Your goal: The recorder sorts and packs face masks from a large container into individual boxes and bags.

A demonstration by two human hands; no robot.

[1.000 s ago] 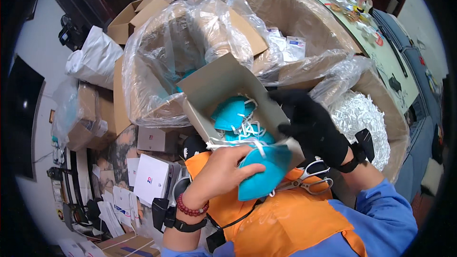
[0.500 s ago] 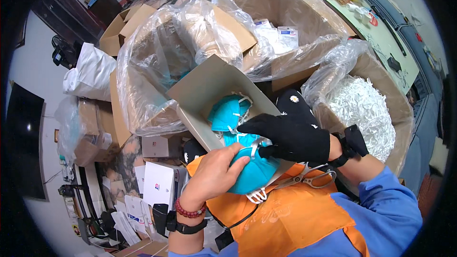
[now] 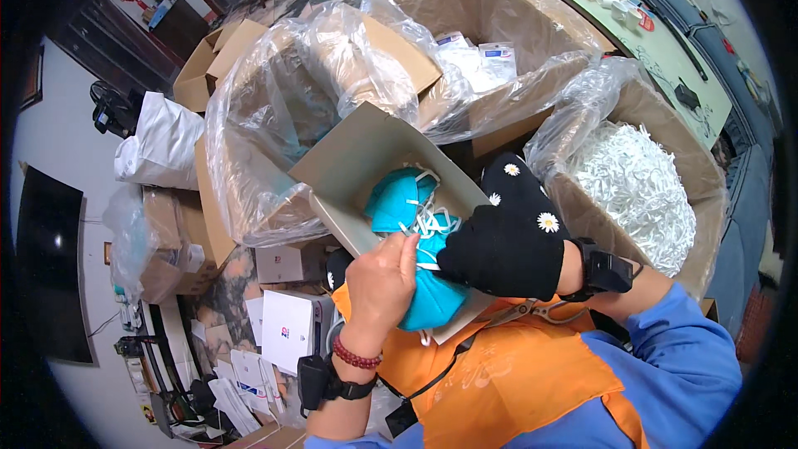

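A grey cardboard box stands open on my lap, holding teal cup-shaped face masks. One mask lies deeper inside. A nearer mask sits at the box's front edge, under my hands. White elastic straps bunch up between the two masks. My bare left hand is closed, thumb and fingertips pinched at the straps. My right hand, in a black glove, closes around the nearer mask's right side; its fingertips are partly hidden. Scissors lie on my orange apron, below the right hand.
Large plastic-lined cartons surround me: one at left, one behind with white packets, one at right filled with white strips. White boxes stand on the floor at left. A cluttered table is at far right.
My left hand has moved from the nearer mask's edge up to the straps, its fingers now pinched. The straps are raised into a bunch. My right hand has shifted slightly down.
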